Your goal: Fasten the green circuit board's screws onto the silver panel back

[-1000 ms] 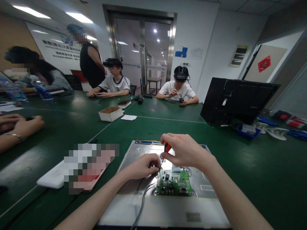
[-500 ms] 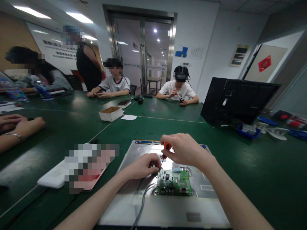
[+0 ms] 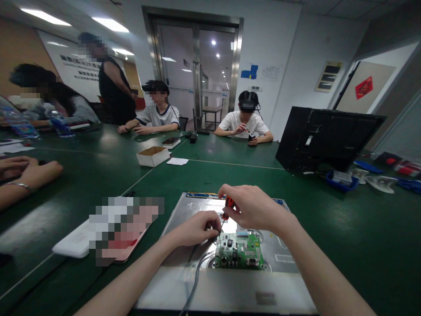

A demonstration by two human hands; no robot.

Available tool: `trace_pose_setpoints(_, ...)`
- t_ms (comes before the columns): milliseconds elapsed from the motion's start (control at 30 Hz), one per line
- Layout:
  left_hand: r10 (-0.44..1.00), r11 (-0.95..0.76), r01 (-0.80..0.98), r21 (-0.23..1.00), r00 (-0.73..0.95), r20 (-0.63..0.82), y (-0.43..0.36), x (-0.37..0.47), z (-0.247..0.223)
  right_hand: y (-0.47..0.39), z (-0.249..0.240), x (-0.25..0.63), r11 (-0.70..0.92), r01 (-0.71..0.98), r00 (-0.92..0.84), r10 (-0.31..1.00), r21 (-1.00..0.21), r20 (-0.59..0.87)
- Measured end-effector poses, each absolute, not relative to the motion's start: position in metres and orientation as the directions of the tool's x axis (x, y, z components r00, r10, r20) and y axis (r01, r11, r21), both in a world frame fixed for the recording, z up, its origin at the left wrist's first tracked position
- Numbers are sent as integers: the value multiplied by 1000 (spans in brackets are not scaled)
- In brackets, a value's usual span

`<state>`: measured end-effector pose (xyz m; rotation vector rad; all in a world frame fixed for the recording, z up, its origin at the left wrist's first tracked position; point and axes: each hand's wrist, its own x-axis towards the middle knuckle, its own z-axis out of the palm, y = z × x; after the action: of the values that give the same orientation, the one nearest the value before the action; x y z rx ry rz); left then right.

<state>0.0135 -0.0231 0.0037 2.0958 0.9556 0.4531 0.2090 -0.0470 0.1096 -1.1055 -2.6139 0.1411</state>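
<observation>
Your right hand (image 3: 255, 206) grips the screwdriver (image 3: 229, 202), slanting down to the circuit board (image 3: 239, 251); near its tip, your left hand (image 3: 196, 227) curls, hold unclear.

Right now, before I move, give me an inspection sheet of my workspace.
Surface: green table, joins showing.
Work things: circuit board on metal panel; screwdriver angled to the board's far left corner.
Clutter: white box, paper, blue tray, pink item, partly blurred.
Hands: right grips the screwdriver; left has fingertips beside its tip, contents hidden.
Cables: grey cable runs from beside the board over the panel's near edge.
Surroundings: seated people, one standing; black monitor at right; glass doors ahead.
</observation>
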Motion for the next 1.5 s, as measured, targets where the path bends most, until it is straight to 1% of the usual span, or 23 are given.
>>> trace_pose_setpoints(100, 747, -419, 468, 778, 664, 3, -23, 14, 3, -45, 108, 208, 675, 727, -635, 730, -122, 252)
trace_pose_setpoints(167, 741, -413, 454, 789, 672, 1, -23, 14, 2, -44, 107, 208, 663, 743, -628, 737, -89, 251)
trace_pose_setpoints(233, 742, -408, 443, 799, 670, 7, -22, 14, 1, -45, 108, 209, 678, 726, -641, 727, -113, 248)
trace_pose_setpoints(333, 750, -413, 444, 795, 661, 21, -22, 13, 0, -48, 110, 211, 720, 665, -676, 693, -199, 250)
trace_pose_setpoints(433, 753, -423, 455, 784, 657, 25, -21, 13, -1, -50, 111, 210, 727, 649, -688, 686, -224, 237)
trace_pose_setpoints(533, 753, -428, 457, 780, 657, 29, -21, 13, -1, -49, 110, 208, 710, 677, -673, 704, -194, 227)
trace_pose_setpoints(733, 750, -421, 469, 776, 662, 6, -23, 13, 2, -45, 107, 206, 671, 738, -639, 728, -65, 249)
trace_pose_setpoints(800, 748, -423, 461, 780, 663, 14, -22, 13, 1, -46, 107, 207, 689, 721, -656, 713, -77, 248)
trace_pose_setpoints(933, 741, -444, 449, 775, 671, 35, -19, 12, -3, -51, 111, 208, 735, 660, -688, 675, -159, 266)
trace_pose_setpoints(1000, 737, -451, 451, 770, 674, 36, -19, 12, -4, -52, 111, 207, 737, 653, -692, 675, -177, 257)
trace_pose_setpoints(1067, 745, -448, 462, 766, 666, 34, -20, 12, -3, -51, 111, 206, 724, 671, -682, 687, -161, 249)
trace_pose_setpoints(1233, 749, -421, 472, 774, 662, 4, -23, 13, 0, -47, 107, 206, 664, 745, -633, 731, -54, 257)
trace_pose_setpoints(1300, 747, -419, 465, 780, 665, 5, -21, 13, -1, -48, 108, 207, 680, 729, -647, 722, -76, 246)
trace_pose_setpoints(1400, 750, -426, 459, 779, 661, 21, -18, 12, -6, -51, 110, 208, 725, 671, -683, 686, -157, 250)
trace_pose_setpoints(1500, 741, -434, 451, 779, 671, 24, -17, 11, -8, -52, 110, 209, 732, 659, -689, 680, -173, 249)
